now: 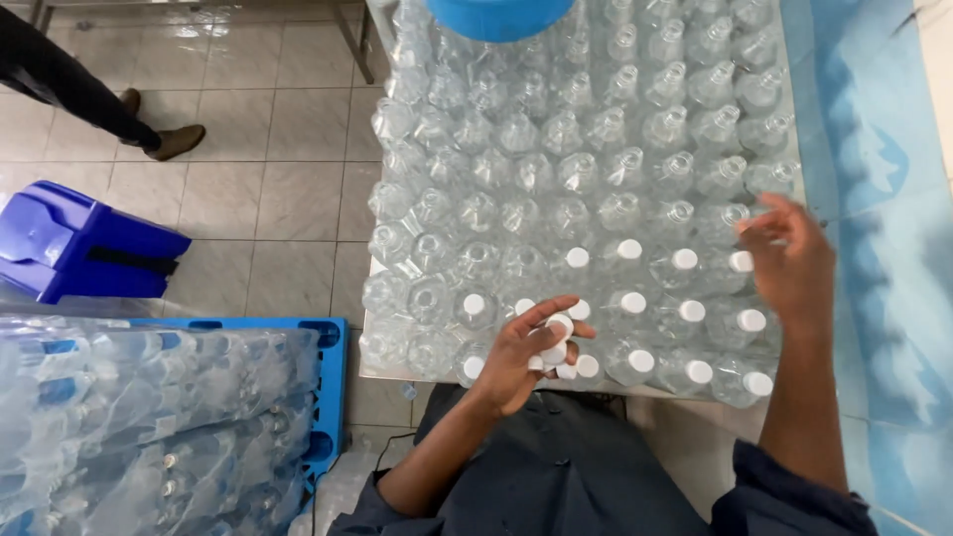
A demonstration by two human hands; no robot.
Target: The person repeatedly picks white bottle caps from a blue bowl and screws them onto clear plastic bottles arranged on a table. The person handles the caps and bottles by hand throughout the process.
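Bottles fill the tabletop in the head view: clear plastic, upright, packed shoulder to shoulder in rows on a metal table. Most stand uncapped w/ open necks; the nearest rows, closest to the person, already wear white caps.

Left hand hovers over the near edge of the table, palm turned up and fingers curled into a cup around a small heap of loose white caps; thumb and forefinger close over the top one. Right hand is up over the right end of the capped rows, fingers bunched at the tips near the neck of a bottle; looks like a pinch, but blur hides whether a cap sits betw. them, so can't tell what it holds, if anything. Both forearms bare, dark blue sleeves pushed up.

Blue round tub sits among the bottles at the far end, cut off by the top edge. Right of the table: blue-and-white patterned sheet. Left side, on the grey tiled floor: shrink-wrapped packs of bottles stacked on a blue plastic pallet, a blue crate-like piece beyond it, and another person's leg and brown shoe at the top left corner.
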